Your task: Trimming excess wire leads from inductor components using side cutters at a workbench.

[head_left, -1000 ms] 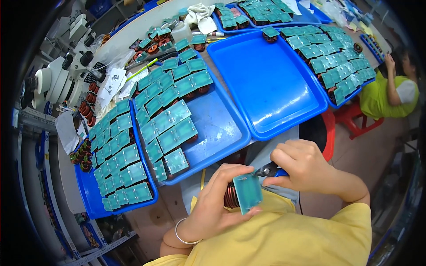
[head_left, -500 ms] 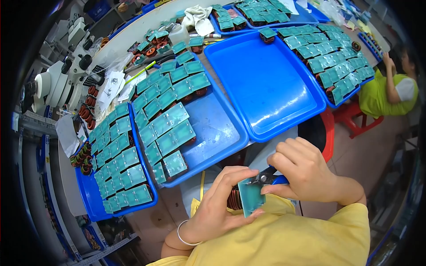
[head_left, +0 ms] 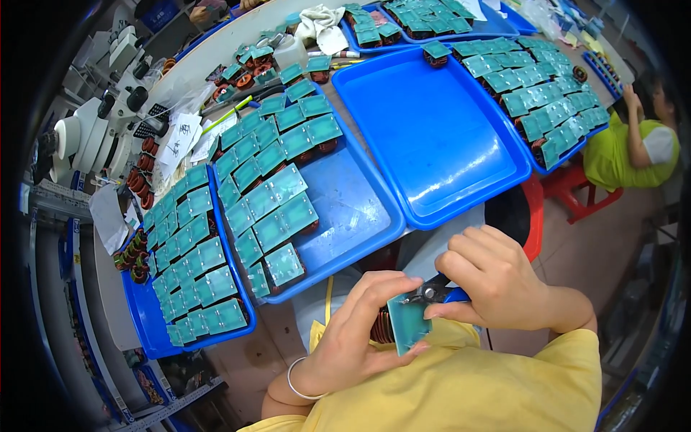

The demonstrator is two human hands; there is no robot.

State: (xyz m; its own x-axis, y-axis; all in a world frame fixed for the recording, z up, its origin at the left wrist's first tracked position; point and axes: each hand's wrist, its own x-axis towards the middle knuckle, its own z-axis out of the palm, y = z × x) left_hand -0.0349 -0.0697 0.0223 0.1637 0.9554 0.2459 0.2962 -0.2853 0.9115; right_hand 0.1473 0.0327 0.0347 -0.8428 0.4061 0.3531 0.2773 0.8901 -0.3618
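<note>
My left hand [head_left: 356,327] grips a copper-wound coil [head_left: 381,325] with a green board [head_left: 409,325] on one face, held upright above my lap. Blue-handled wire cutters [head_left: 432,291] are in my right hand [head_left: 497,277], closed round the handles. Their jaws lie at the upper edge of the board, where small pins show. Whether the blades are closed on a pin is too small to tell. My right thumb rests close to the board's face.
Several blue trays stand on the bench. The left tray [head_left: 250,317] and the middle tray [head_left: 353,209] hold rows of board-topped coils. One coil sits at the rim of a bright blue tray [head_left: 446,137]. A co-worker [head_left: 633,147] sits beyond a red stool [head_left: 576,194]. Microscopes [head_left: 93,129] stand far left.
Both hands, the coil and the cutters stay in nearly the same place, with only a slight shift. The cutters' jaws remain at the board's upper edge.
</note>
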